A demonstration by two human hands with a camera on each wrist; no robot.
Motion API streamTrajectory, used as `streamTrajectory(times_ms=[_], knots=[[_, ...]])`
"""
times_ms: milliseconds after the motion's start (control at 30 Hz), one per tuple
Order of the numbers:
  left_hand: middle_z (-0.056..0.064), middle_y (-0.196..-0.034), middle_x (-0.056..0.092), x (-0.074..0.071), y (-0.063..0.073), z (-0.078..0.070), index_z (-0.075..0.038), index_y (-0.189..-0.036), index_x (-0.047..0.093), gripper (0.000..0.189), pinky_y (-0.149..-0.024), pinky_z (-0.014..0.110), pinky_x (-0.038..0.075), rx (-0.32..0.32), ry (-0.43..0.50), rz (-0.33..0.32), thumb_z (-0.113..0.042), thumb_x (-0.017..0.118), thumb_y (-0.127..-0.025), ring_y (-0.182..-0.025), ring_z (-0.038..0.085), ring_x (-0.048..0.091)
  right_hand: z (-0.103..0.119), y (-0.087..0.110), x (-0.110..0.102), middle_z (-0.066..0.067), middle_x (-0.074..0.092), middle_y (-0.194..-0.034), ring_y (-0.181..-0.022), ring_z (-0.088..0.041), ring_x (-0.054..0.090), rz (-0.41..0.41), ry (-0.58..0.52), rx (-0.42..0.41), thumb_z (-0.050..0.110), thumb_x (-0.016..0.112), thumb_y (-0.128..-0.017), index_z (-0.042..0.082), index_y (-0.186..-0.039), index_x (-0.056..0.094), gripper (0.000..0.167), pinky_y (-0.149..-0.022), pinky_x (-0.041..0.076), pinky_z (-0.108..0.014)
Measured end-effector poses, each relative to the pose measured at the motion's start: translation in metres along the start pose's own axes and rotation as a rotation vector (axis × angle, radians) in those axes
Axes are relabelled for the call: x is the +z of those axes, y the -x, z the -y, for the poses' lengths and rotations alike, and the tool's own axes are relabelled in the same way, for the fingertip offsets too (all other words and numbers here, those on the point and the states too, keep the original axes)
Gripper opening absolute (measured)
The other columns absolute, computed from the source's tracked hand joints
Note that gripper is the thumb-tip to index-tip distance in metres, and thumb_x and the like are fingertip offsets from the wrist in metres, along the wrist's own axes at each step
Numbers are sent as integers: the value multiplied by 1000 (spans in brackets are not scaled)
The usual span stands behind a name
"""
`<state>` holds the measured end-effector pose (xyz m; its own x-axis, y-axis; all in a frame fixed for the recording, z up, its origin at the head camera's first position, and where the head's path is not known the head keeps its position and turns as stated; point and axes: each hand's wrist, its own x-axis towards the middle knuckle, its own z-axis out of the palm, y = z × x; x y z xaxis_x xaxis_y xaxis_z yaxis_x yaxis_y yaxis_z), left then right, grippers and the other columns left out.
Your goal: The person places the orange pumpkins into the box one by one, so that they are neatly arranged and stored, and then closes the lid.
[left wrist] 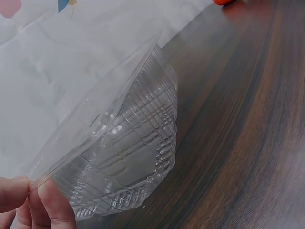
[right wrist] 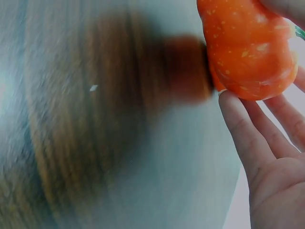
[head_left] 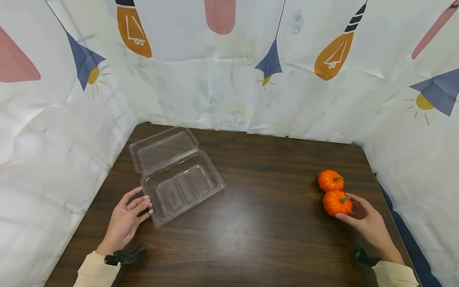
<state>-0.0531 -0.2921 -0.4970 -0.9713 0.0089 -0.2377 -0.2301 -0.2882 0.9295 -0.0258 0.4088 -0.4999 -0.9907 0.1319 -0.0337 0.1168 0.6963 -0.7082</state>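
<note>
Left hand (head_left: 123,223): the thumb and fingers pinch the rim of the clear box (head_left: 183,187), with just the thin edge between the tips.
Right hand (head_left: 371,225): part open and bent round the near pumpkin (head_left: 336,204); the thumb is on the close side and a fingertip is on the far side.
Clear box: on the left part of the bench (head_left: 258,227), turned at a slant, with lines pressed into its bottom.
Lid (head_left: 165,149): joined to the box along its back edge and swung wide open, away from the person.
Near pumpkin: small, orange and shiny, on the right side, well apart from the box; I cannot tell if it is lifted a bit.
Far pumpkin (head_left: 329,180): orange too, just behind the near pumpkin; I cannot tell if the 2 touch.
Stems: both pumpkins have a short green stem, and both stems point to the right.
Bench: dark brown with wood stripes and a pale shiny patch.
Cloth (head_left: 229,91): white and a bit creased, behind the bench and at both sides, with orange bulbs (head_left: 331,57) and blue lamps (head_left: 270,59) on it.
Arms: 2 cream sleeves (head_left: 97,271), with a black band (head_left: 125,256) on the left wrist and a dark band (head_left: 366,259) on the right wrist.
</note>
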Motion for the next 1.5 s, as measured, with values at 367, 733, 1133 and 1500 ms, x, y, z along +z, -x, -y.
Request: streamTrajectory(times_ms=[367,733,1133,1500], knots=[[-12,-107,73,14,2,3,-19,-151,39,56,-78,23,63,-30,-49,14,-3,62,-102,-92,4,71,25,-1,-3,38,45,-128,-108,29,47,-30,-28,-79,23,88,-84,13,-149,52,75,-84,44,4],[-13,-110,69,25,2,10,-18,-155,35,59,-80,23,63,-57,-96,50,-6,61,-103,-94,3,70,45,-4,3,33,49,-129,-113,27,49,-24,-70,-137,19,88,-83,12,-148,53,73,-87,46,2],[-12,-112,68,36,2,15,-18,-156,33,62,-81,23,63,-88,-123,80,-7,62,-103,-95,3,70,64,-17,16,29,54,-129,-113,21,54,-48,-136,-198,11,89,-80,11,-145,56,74,-90,47,1],[-12,-110,68,45,2,13,-16,-156,33,60,-80,25,63,-95,-142,130,-9,61,-104,-94,3,69,82,-30,34,-4,54,-145,-115,19,52,-32,-144,-205,19,89,-82,20,-147,56,73,-93,45,1]])
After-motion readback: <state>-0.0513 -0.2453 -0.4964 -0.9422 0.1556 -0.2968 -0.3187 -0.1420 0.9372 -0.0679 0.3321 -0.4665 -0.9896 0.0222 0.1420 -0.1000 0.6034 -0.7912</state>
